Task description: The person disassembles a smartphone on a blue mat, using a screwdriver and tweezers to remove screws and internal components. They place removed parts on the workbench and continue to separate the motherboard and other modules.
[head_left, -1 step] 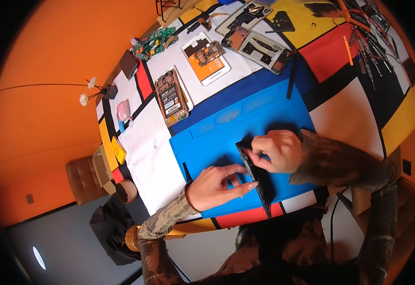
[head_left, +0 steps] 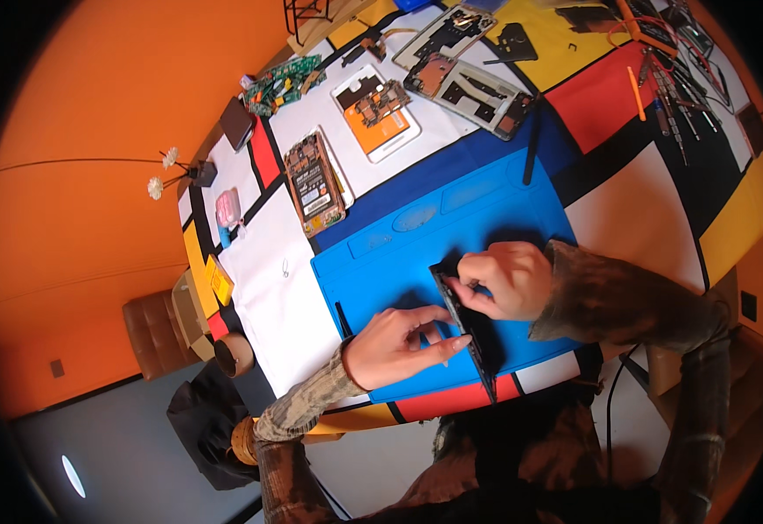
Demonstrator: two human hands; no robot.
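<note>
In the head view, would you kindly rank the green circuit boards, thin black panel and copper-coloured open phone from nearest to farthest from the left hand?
1. Thin black panel, touching the left hand.
2. Copper-coloured open phone, beyond the blue mat.
3. Green circuit boards, farther back, on the left.

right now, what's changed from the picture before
Very little: the far end of the dark flat panel and the right hand seem to have edged slightly left. Nothing was visibly taken up or let go; the left hand, blue mat and opened phone look unchanged.
</note>
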